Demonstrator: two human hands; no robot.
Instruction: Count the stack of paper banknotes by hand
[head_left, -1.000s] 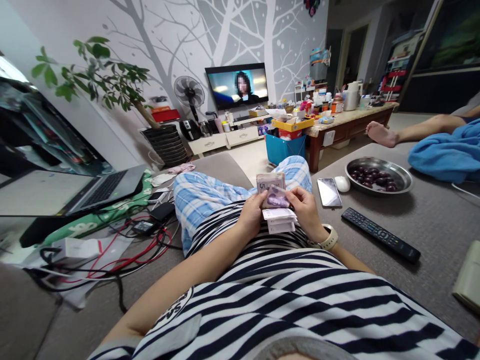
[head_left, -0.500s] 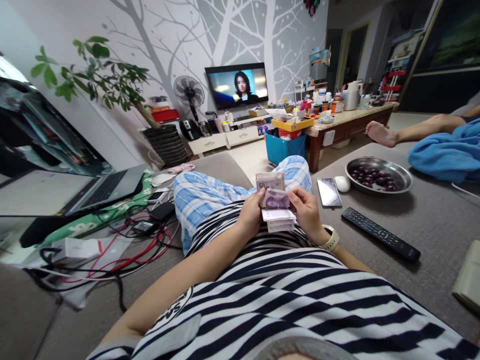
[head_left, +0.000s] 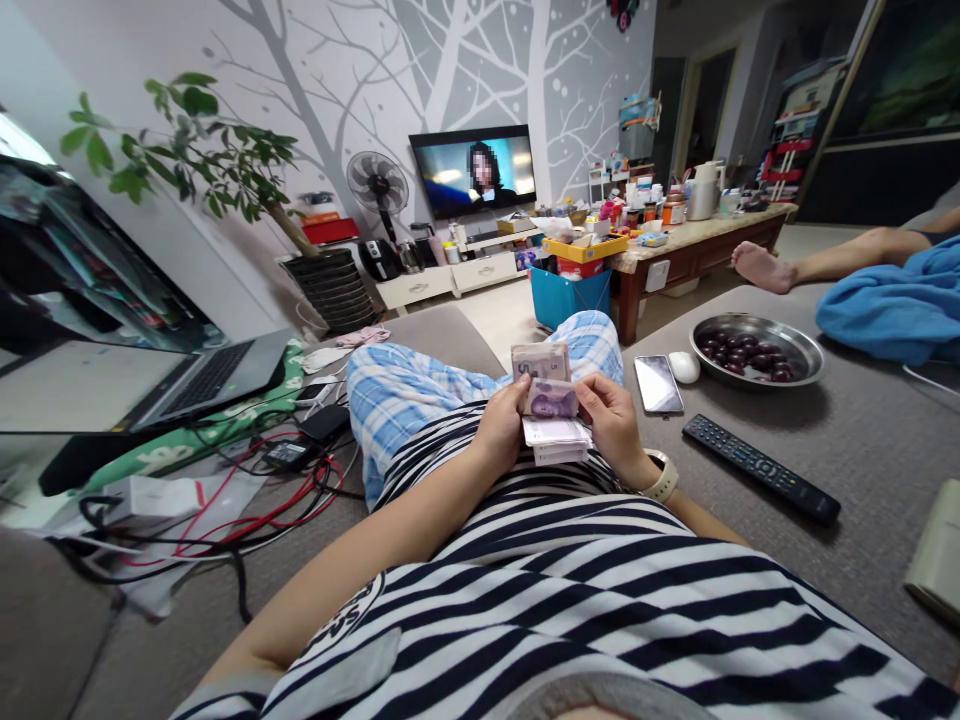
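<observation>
Banknotes of rectangular mauve-brown paper (head_left: 543, 364) are sitting before the navy-and-white striped fabric shirt (head_left: 585, 590), left hand (head_left: 501, 425) clamping their edge, right hand (head_left: 611, 418) pinching one purple paper note (head_left: 553, 399) that's lying flatter than a second ago, so I'm seeing its face better.

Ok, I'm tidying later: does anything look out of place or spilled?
Mostly the cables: red, black and white ones lie tangled beside the open laptop, looking untidy. Nothing looks spilled; dark fruit sits inside its metal bowl.
</observation>
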